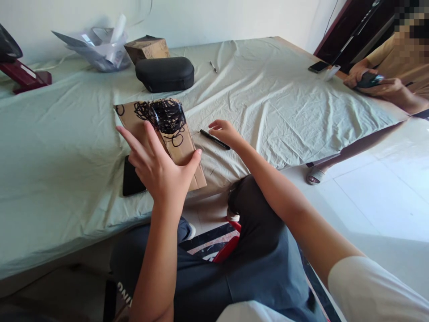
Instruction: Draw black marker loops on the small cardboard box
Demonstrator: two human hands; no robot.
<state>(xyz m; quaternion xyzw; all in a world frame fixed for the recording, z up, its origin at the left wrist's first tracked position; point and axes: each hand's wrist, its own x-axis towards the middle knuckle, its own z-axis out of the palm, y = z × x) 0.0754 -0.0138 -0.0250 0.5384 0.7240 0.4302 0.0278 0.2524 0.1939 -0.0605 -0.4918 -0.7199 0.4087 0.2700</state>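
The left hand [161, 172] is spread wide, fingers splayed, thumb pressed against the right edge of a cardboard piece [181, 147] that lies tilted on the pale green sheet [67, 147]. The palm covers the card's lower half, so the hand steadies it rather than gripping around it. Thick black scribbles [164, 115] fill the card's upper end, just beyond the fingertips. A black phone [130, 181] peeks out from under the card's left side, beside the wrist.

The right hand [225, 132] hovers loosely curled and holds nothing; its fingertips sit just above a black marker [214, 139], which lies on the sheet between the 2 hands, just right of the card.

Farther back rest a black case [165, 74] and a small cardboard box [146, 48]. At the far right, another person's hands [375, 85] hold a dark object
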